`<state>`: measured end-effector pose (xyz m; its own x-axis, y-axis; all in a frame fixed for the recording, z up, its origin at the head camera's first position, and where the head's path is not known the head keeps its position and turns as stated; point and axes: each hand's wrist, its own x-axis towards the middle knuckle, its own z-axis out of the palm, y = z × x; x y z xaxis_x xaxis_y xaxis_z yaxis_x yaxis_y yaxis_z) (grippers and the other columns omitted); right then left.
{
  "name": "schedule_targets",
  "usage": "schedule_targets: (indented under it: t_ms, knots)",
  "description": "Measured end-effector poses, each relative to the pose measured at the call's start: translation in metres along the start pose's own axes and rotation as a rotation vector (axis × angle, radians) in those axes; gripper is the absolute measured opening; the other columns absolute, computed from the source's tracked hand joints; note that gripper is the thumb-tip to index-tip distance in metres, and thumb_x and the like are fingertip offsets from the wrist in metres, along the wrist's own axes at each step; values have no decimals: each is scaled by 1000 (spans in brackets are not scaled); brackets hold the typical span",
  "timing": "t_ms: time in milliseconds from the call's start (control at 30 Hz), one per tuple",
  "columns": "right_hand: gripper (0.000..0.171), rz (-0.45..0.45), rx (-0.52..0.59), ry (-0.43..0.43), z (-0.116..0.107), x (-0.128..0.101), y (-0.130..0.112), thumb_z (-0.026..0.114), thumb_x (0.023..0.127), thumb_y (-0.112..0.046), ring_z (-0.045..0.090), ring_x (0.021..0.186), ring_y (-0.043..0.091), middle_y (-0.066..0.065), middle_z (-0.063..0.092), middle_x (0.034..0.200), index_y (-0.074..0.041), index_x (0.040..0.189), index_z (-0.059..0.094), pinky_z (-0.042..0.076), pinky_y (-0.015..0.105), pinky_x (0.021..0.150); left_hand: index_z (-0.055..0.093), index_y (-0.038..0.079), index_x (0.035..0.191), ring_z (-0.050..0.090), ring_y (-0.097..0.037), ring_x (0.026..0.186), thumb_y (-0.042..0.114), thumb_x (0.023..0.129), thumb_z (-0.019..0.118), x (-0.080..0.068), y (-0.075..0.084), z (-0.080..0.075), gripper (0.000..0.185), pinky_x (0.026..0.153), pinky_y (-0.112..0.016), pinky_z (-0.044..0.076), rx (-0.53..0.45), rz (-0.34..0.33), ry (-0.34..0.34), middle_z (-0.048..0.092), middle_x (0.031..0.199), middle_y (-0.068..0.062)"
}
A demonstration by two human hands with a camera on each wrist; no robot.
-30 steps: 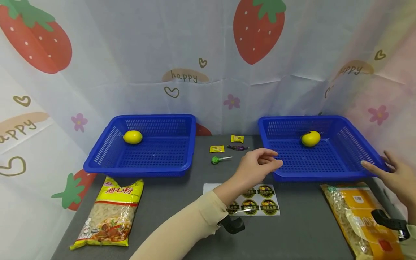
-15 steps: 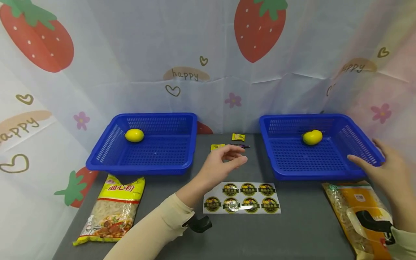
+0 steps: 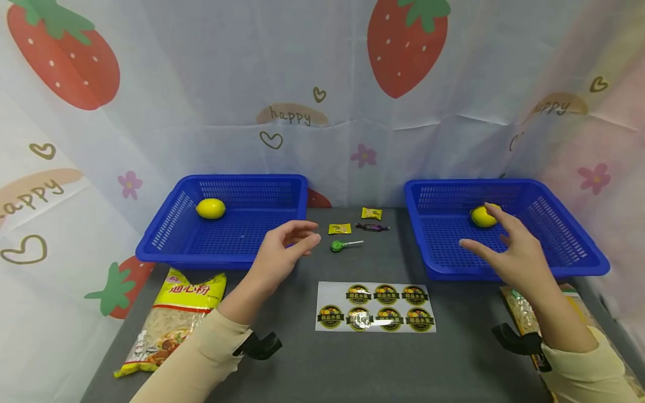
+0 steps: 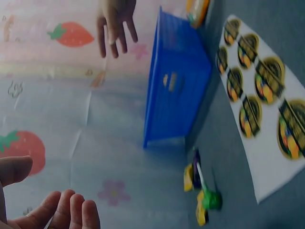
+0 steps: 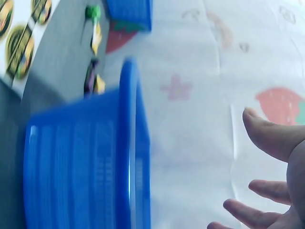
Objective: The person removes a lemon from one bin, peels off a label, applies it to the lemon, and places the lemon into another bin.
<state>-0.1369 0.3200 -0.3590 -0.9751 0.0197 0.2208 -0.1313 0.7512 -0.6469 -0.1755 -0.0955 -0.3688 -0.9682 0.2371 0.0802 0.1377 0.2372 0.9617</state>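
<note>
The left hand (image 3: pixel 282 246) hovered with fingers loosely spread and gripped nothing; it was positioned over the front right corner of the left basket (image 3: pixel 166 249), with the green lollipop (image 3: pixel 336 245) near its fingertips on the worktop (image 3: pixel 353 358). The right hand (image 3: pixel 514 252) was likewise spread and empty, held above the floor of the right basket (image 3: pixel 589 263), its fingertips just short of the right lemon (image 3: pixel 481 217); contact could not be confirmed. That lemon lay toward the rear of the right basket. The left lemon (image 3: pixel 210 208) lay in the rear left corner of the left basket, well apart from the left hand.

Both baskets stood against the backdrop, leaving a central lane of worktop between them. This lane carried two yellow sweets (image 3: pixel 340 228), a dark wrapped sweet (image 3: pixel 372 226) and the lollipop, all close together. The sticker sheet (image 3: pixel 375 307) lay flat in front of the lane, near the baskets' front rims.

Judged clearances: the basket walls were low and flared, so entry from above was unobstructed. The pasta bag (image 3: pixel 171 322) occupied the front left of the worktop; a second bag (image 3: pixel 519 302) lay partly under the right forearm. Open worktop was available at the front centre
</note>
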Motion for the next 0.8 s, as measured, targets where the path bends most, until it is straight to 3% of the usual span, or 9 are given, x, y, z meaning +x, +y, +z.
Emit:
schedule_targets:
  t_ms: [233,500,633,800]
  knots:
    - [86,-88,71,-44,36,9,-31,76,90,-41,42,140,44,20,43,155,-16,159,31,42,63,105,59,15,137,63,-34,113,33,98,68,-3,-5,-31,44,94,-39,56,-4,-43,79,66,117,-11]
    - [84,-149,116,-100,75,20,-64,77,89,-39,46,140,38,17,46,154,-14,158,36,45,56,108,54,16,143,62,-23,110,39,99,65,-1,-8,-64,51,94,-32,55,74,-98,132,64,125,-11]
    - [85,-170,160,-139,94,27,-81,80,87,-39,45,141,35,15,48,153,-15,157,37,45,56,108,49,15,146,56,-29,121,46,98,64,6,-5,-87,60,103,-42,49,124,-147,143,57,134,-14]
    - [85,-166,235,-221,123,35,-103,81,86,-40,48,139,31,10,48,154,-18,157,38,48,52,106,43,14,151,43,-37,135,59,92,65,28,4,-125,77,108,-55,41,268,-185,192,43,150,-17]
